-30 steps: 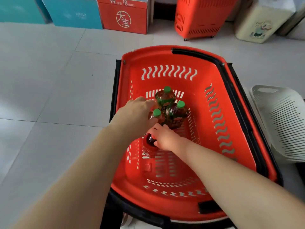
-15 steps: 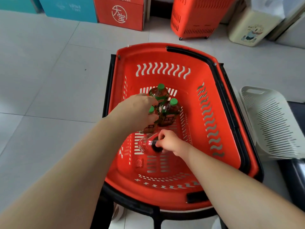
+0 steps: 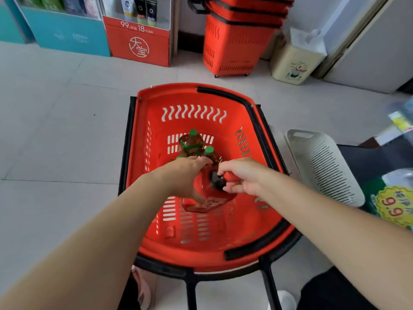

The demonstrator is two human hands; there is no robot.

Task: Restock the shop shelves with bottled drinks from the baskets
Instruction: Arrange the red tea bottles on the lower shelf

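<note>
A red shopping basket point(image 3: 169, 89) sits on a black stand in front of me. Two green-capped tea bottles point(image 3: 192, 143) stand upright near its far end. My left hand point(image 3: 183, 175) reaches down into the basket, fingers curled round a third green-capped bottle point(image 3: 180, 157), which it mostly hides. My right hand point(image 3: 243, 177) pinches the red cap of a dark drink bottle point(image 3: 218, 183). That bottle is tilted and raised off the basket floor, its red-labelled body point(image 3: 205, 204) pointing down and left under my left hand.
A stack of red baskets point(image 3: 234, 41) stands against the back wall, beside a cream bin point(image 3: 295, 63). Red and teal display boxes point(image 3: 138, 41) line the back left. A white slotted basket point(image 3: 321, 166) and price-tagged goods point(image 3: 393, 204) lie to the right.
My right hand has lifted the red-capped bottle up and to the right off the basket floor. My left hand stays low at the green-capped bottles. The view has tilted up.
</note>
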